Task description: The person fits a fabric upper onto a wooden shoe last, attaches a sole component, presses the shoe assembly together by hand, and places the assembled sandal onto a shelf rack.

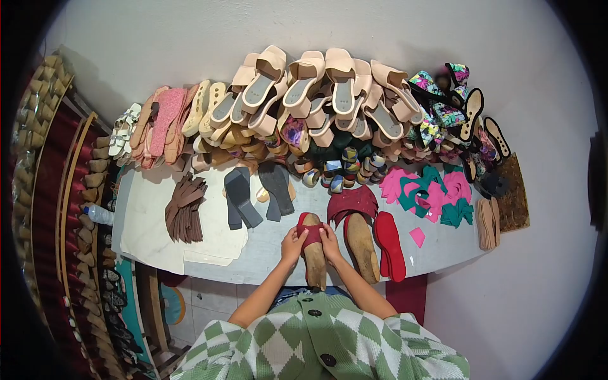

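Observation:
Near the table's front edge, my left hand and my right hand grip a dark red strap from its two sides. The strap lies across a wooden shoe last with a red edge along its left side. Both hands have their fingers closed on the strap, thumbs on top. Just to the right lies a second wooden last, with a wide dark red upper at its far end. Beside that last are red soles.
Beige heeled sandals are piled along the wall. Brown strips, dark grey pieces and pink and green pieces lie on the table. Tan soles are at the right; shelves of lasts and a bottle at the left.

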